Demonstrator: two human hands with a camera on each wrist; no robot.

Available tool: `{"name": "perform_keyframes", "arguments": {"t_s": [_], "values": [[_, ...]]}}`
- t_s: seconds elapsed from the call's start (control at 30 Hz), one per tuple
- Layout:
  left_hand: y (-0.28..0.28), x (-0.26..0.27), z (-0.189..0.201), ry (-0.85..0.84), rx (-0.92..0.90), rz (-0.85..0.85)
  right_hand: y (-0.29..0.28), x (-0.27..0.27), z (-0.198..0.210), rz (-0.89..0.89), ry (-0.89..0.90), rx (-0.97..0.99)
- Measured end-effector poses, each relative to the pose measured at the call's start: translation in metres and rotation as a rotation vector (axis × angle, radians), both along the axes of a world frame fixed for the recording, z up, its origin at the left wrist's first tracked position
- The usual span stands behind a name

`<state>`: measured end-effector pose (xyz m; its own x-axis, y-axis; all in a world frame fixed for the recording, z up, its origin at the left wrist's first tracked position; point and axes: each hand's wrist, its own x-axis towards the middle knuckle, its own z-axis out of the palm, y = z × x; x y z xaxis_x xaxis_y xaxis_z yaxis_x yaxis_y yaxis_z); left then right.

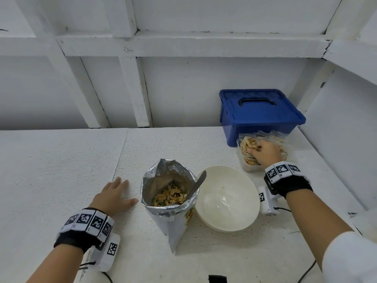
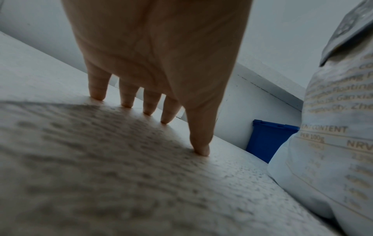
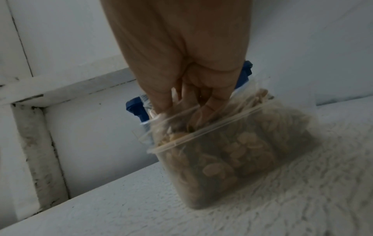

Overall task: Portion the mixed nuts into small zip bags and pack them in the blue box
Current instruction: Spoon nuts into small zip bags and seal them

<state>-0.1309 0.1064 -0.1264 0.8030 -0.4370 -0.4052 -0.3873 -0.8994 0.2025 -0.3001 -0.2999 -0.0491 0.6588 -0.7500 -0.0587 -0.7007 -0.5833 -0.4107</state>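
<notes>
A closed blue box (image 1: 259,113) with a dark handle stands at the back right. In front of it, a clear plastic tub (image 1: 247,167) holds zip bags filled with nuts (image 1: 246,144). My right hand (image 1: 257,150) reaches down into the tub, and in the right wrist view its fingers (image 3: 214,103) curl round a filled zip bag (image 3: 260,97). An opened foil bag of mixed nuts (image 1: 169,193) stands in the middle with a metal spoon (image 1: 199,182) in it. My left hand (image 1: 122,190) lies flat on the table to the left of the foil bag, holding nothing.
An empty white bowl (image 1: 226,199) sits between the foil bag and the tub. White walls with beams enclose the table at the back and on the right. The blue box (image 2: 266,140) shows behind the foil bag (image 2: 333,143) in the left wrist view.
</notes>
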Motion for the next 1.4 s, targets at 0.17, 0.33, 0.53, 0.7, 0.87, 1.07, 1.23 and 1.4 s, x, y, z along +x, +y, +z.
{"name": "perform_keyframes", "arguments": {"t_s": [0.17, 0.33, 0.53, 0.7, 0.87, 1.07, 1.23, 1.4], "values": [[0.001, -0.001, 0.001, 0.000, -0.002, 0.005, 0.000, -0.001, 0.001, -0.012, -0.016, 0.034], [-0.001, -0.002, 0.003, -0.009, 0.007, 0.007, -0.001, -0.008, -0.001, -0.062, -0.283, 0.055], [-0.002, -0.005, 0.005, -0.030, 0.015, 0.011, -0.005, -0.012, 0.000, -0.155, -0.375, -0.055], [-0.003, -0.006, 0.007, -0.023, 0.016, 0.007, -0.003, -0.013, -0.001, -0.154, -0.287, -0.010], [-0.003, -0.008, 0.010, -0.026, 0.019, 0.004, 0.018, -0.026, 0.021, -0.079, -0.419, -0.031], [-0.004, -0.008, 0.010, -0.033, 0.012, 0.012, 0.080, -0.063, 0.045, 0.242, -0.245, 0.007], [-0.001, -0.003, 0.005, -0.040, -0.008, 0.002, 0.116, -0.074, 0.017, 0.422, 0.107, 0.122], [0.001, -0.002, 0.003, -0.044, -0.011, -0.015, 0.131, -0.064, -0.006, 0.565, 0.452, 0.046]]}}
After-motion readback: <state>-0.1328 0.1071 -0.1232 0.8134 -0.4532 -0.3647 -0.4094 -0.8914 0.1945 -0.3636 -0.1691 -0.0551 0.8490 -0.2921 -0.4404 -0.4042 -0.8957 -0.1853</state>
